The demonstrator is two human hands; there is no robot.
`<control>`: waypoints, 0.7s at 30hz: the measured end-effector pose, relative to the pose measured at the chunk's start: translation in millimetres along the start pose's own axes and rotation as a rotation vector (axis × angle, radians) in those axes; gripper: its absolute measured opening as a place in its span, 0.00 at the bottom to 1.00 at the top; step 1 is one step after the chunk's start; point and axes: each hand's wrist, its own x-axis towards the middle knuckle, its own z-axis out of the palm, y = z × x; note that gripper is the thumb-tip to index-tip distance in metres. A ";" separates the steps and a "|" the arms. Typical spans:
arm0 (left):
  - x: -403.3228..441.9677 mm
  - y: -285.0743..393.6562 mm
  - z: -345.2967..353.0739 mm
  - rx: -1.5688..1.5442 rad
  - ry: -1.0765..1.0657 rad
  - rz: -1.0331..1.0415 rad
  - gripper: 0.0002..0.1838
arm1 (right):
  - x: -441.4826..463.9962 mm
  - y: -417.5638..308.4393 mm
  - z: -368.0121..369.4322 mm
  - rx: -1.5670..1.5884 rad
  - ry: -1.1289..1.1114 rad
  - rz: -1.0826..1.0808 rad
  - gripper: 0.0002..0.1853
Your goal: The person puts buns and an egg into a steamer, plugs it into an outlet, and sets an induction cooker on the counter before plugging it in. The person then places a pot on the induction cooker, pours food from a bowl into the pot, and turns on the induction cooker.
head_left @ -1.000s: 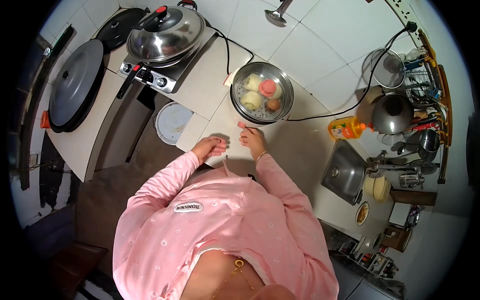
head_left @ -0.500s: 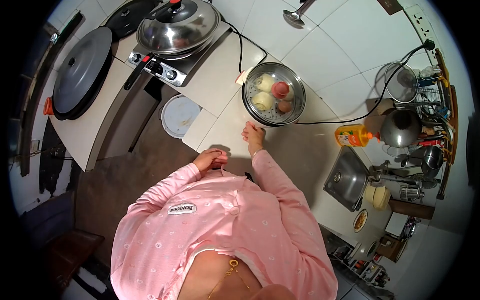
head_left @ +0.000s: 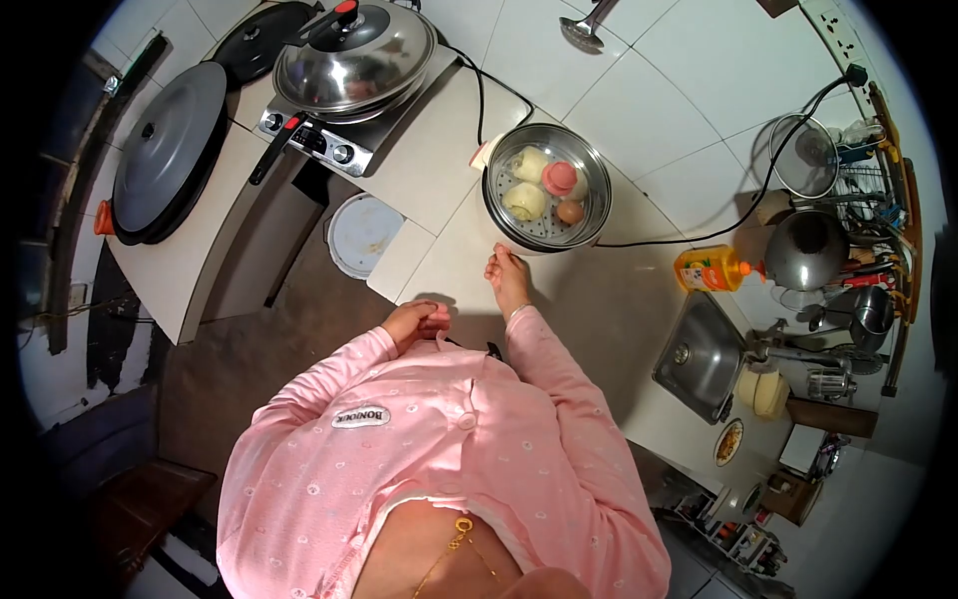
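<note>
My right hand point(head_left: 508, 280) is just in front of the round metal steamer pot point(head_left: 495, 226), fingers bent and a little apart. Whether its fingertips touch the pot's base, I cannot tell. Inside the pot, on a perforated tray, lie pale rolled buns point(head_left: 524, 201), a round pink item point(head_left: 559, 178) and a brown egg point(head_left: 570, 212). Close to my body, at the counter's front edge, is my left hand point(head_left: 416, 321), its fingers curled together with nothing showing in them.
A lidded wok point(head_left: 354, 65) sits on a cooker point(head_left: 317, 142) at upper left, near a large grey pan point(head_left: 170, 150). To the right are an orange bottle point(head_left: 711, 268), a sink point(head_left: 699, 354) and a plate of food point(head_left: 729, 442). A black cord point(head_left: 679, 243) crosses the counter.
The view has shifted slightly. My right hand's fingers have changed their bend a little, staying by the pot's front. My left hand has hardly moved.
</note>
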 end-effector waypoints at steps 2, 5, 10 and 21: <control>-1.4 0.5 -1.5 -0.011 -0.002 0.002 0.14 | 2.9 2.3 -1.8 0.050 -0.024 -0.008 0.05; -7.0 3.2 -0.7 -0.017 0.020 -0.012 0.13 | -2.3 -0.1 1.5 0.132 -0.058 0.009 0.05; -5.4 4.4 -3.1 -0.053 0.026 -0.016 0.13 | -3.0 2.1 -4.8 0.287 -0.178 0.042 0.07; 91.8 44.9 30.7 0.175 -0.047 0.061 0.13 | -66.4 -28.2 -26.5 -0.095 -0.003 0.031 0.11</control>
